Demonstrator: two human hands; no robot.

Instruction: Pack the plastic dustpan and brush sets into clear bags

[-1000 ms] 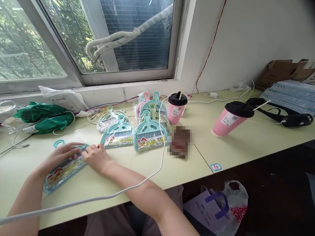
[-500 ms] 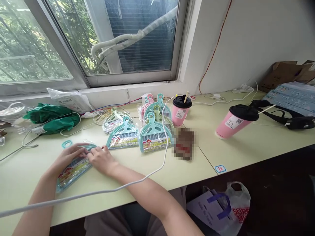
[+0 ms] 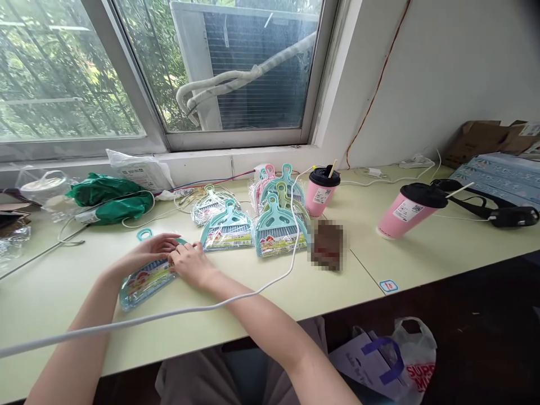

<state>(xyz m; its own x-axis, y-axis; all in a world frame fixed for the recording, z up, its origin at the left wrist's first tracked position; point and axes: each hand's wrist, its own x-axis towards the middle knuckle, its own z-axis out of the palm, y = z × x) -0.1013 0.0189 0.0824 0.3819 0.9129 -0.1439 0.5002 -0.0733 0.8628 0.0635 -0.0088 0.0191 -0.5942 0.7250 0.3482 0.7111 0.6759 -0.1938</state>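
Wrapped dustpan set (image 3: 145,284) is being touched on the bench (image 3: 236,315); the left grip (image 3: 148,251) is being rested, curled, over it, the right grip (image 3: 193,265) at its edge; how far either is being closed cannot be told; light, stiff plastic under slippery film is being presumed, its looped handle (image 3: 139,235) being judged the surest hold.

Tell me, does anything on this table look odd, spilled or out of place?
No spill shows. A brown patch beside the packaged dustpan sets is pixelated, so I can't identify it. The rightmost pink cup appears to lean, perhaps through lens distortion. A white cable cuts across the view, seemingly in mid-air.
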